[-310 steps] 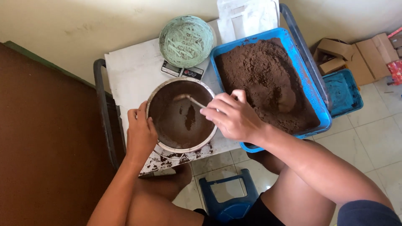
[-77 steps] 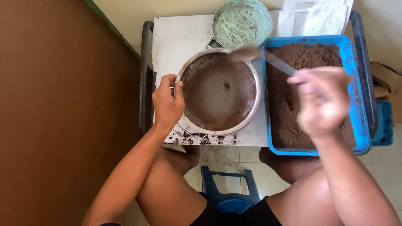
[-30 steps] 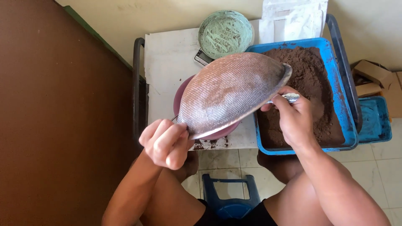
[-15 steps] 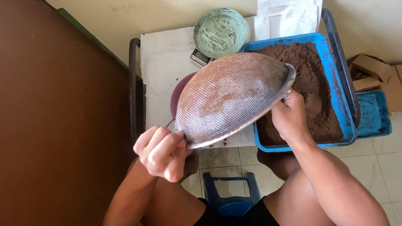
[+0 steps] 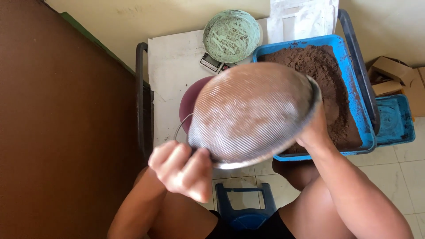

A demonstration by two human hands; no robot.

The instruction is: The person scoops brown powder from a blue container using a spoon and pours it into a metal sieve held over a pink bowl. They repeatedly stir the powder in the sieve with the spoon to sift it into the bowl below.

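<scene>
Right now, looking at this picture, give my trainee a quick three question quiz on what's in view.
1. True or false: the round metal sieve is tilted on edge, its mesh underside toward the camera.
2. Which hand grips the sieve's far rim, over the blue tray of brown powder? A left hand B right hand
3. Fill in: the thing partly hidden behind the sieve on the white table is a dark red ____.

Key: 1 true. 2 B. 3 bowl.

Single head-worn view, steeply downward and close, over both hands and the white table (image 5: 177, 66).
</scene>
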